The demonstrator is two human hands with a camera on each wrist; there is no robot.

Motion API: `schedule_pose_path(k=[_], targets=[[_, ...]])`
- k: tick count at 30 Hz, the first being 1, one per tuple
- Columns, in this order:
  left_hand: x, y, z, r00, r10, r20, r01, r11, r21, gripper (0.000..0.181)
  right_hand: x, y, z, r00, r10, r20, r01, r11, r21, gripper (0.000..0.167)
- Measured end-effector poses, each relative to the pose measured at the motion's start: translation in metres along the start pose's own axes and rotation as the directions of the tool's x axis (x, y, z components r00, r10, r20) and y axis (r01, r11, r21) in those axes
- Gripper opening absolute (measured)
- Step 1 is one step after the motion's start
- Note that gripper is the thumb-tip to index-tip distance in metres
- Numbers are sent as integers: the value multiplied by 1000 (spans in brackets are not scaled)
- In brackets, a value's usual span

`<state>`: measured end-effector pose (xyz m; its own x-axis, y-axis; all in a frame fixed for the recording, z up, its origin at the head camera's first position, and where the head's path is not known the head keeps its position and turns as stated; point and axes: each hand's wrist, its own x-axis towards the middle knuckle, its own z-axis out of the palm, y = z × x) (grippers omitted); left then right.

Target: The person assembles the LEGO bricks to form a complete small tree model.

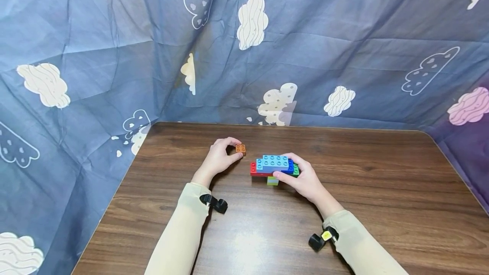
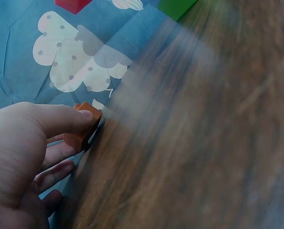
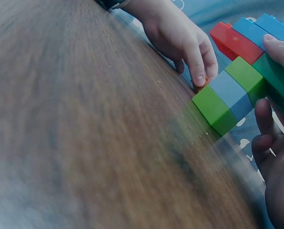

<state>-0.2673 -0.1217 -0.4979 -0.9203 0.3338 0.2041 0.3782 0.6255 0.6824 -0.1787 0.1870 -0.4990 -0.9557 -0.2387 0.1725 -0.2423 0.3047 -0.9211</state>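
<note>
My left hand pinches a small orange brick between thumb and fingers at the tabletop; in the left wrist view the orange brick shows at the fingertips. To its right, my right hand grips a built stack of bricks. Light blue bricks top this stack, with a red brick at the left end, and dark blue and green ones at the right. Beneath is a column of green and grey-blue bricks, seen in the right wrist view. My right fingers partly hide the stack.
A brown wooden table lies under both hands. Blue cloth with cloud prints hangs along its back and left edges. Each sleeve carries a black wrist camera, one on the left and one on the right.
</note>
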Motion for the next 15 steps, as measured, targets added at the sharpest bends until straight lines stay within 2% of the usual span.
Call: schedule_pose_path(k=[15], targets=[[1, -1, 0, 1000, 1, -8, -1, 1000, 5, 33, 0, 0, 1, 1000, -6, -2, 6, 1000, 7, 43]])
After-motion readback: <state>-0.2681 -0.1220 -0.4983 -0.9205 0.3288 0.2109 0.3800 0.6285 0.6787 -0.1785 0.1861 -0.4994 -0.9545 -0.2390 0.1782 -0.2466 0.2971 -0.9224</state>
